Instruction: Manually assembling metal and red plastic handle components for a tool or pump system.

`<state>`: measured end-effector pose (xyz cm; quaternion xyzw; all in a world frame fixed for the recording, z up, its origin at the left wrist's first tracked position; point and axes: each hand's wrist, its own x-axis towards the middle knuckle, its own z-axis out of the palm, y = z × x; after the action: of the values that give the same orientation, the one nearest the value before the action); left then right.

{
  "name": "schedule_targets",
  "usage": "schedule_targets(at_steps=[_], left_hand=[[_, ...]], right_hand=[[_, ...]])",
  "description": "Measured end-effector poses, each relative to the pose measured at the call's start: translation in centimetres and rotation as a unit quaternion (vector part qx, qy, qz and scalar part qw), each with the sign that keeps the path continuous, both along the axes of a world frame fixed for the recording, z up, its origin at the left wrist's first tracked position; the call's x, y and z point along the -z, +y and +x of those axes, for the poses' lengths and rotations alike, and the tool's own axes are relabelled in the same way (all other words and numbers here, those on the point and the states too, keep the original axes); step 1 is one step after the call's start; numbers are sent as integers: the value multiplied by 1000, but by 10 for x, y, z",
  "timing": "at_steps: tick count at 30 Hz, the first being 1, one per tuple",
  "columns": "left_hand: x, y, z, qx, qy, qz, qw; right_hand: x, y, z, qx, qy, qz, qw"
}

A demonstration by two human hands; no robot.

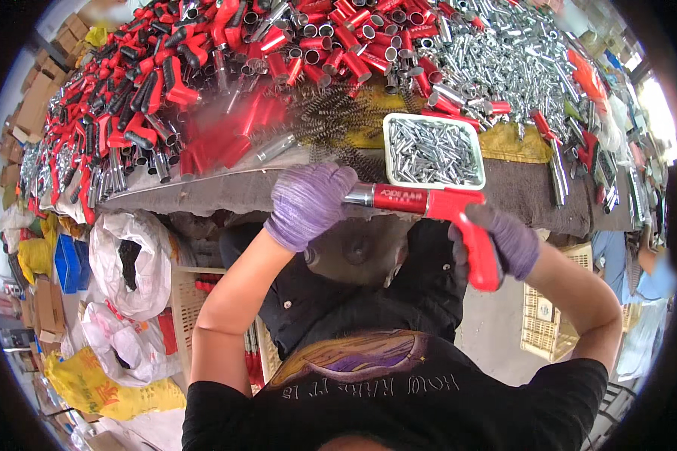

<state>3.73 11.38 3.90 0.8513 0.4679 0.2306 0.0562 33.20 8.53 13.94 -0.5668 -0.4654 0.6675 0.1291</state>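
Note:
I hold a red pistol-shaped tool [436, 204] with a silver barrel end across the table's front edge. My left hand [307, 203], in a purple glove, is closed around the barrel end on the left. My right hand [508, 240], also in a purple glove, grips the red handle on the right. Just behind the tool sits a white tray [387, 150] filled with small silver metal pins. A heap of dark coiled springs [331, 120] lies left of the tray.
The table [203, 195] is piled with red-and-black tool bodies [143, 98], red tubes [338, 37] and silver metal tubes [496, 60]. White and yellow sacks [120, 301] and plastic crates [549, 331] stand on the floor. Another person's arm [647, 255] shows at right.

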Motion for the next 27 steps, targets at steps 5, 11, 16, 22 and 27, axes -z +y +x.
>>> schedule_targets(at_steps=[5, 11, 16, 22, 27], left_hand=[[-18, -4, 8, 59, 1, -1, 998], [1, -6, 7, 17, 142, 86, 986], [-9, -14, 18, 126, -40, -63, 989], [-9, -9, 7, 48, 178, 136, 973], [-51, 4, 5, 8, 73, 229, 971]], right_hand=[[6, -7, 4, -158, -90, 208, 961], [1, -8, 4, -131, -74, 26, 988], [13, -12, 7, -136, -119, 114, 977], [36, -13, 7, -162, -157, 349, 909], [41, -20, -4, -46, 113, 122, 985]])
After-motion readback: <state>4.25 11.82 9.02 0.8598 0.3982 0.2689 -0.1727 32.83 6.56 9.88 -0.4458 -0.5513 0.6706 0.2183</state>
